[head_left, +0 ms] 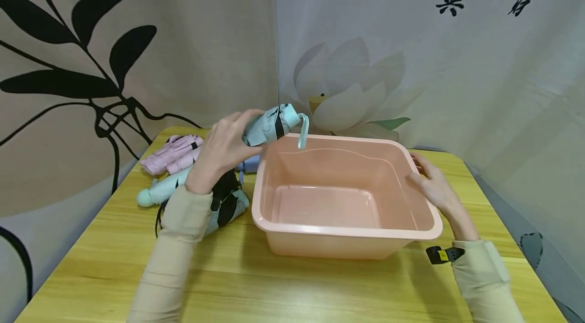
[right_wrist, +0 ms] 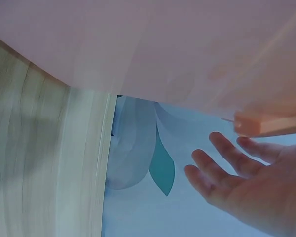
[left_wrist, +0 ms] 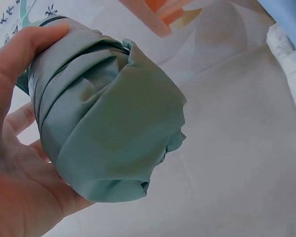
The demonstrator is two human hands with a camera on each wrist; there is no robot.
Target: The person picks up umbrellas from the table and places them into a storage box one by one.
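My left hand (head_left: 228, 142) grips a folded light-teal umbrella (head_left: 269, 125) above the basin's left rim. Its wrist strap hangs in a loop toward the basin; the left wrist view shows the bunched teal fabric (left_wrist: 113, 118) with the thumb across it. On the right side of the pink plastic basin (head_left: 347, 231), my right hand (head_left: 431, 183) holds the rim, thumb over the top and fingers outside. Seen by the right wrist camera, the fingers (right_wrist: 227, 170) spread loosely below the rim (right_wrist: 266, 126). Inside, the basin's bottom shows bare.
Left of the basin lie more folded umbrellas: lilac ones (head_left: 171, 155), a mint one (head_left: 160, 191), a dark and teal one (head_left: 233, 206) partly behind the left forearm, and a blue piece (head_left: 250, 164). The wooden table (head_left: 320, 287) meets printed curtains (head_left: 219, 59) behind.
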